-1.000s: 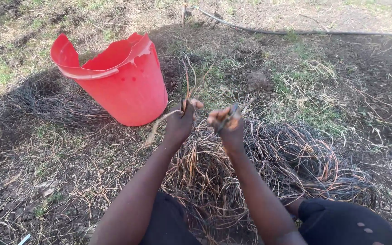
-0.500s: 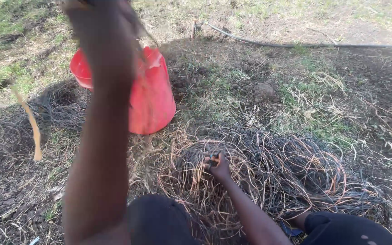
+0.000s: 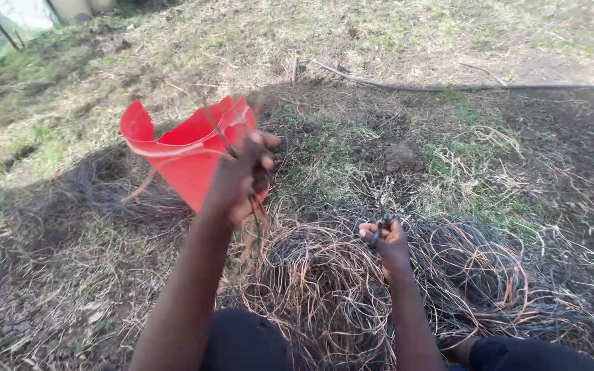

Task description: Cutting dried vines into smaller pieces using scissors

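Grass w/ red bucket (image 3: 187, 161); left hand (image 3: 240, 180) grips stems (image 3: 256, 213).

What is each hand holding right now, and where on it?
Left hand grips a thin dry stem near its middle. Right hand holds a small dark tool; where exactly cannot be told.

Your left hand (image 3: 242, 180) dropped from high overhead to just before the red bucket (image 3: 185, 152), gripping thin stems (image 3: 256, 213); your right hand (image 3: 384, 239) shifted slightly right on the vine pile (image 3: 324, 288).
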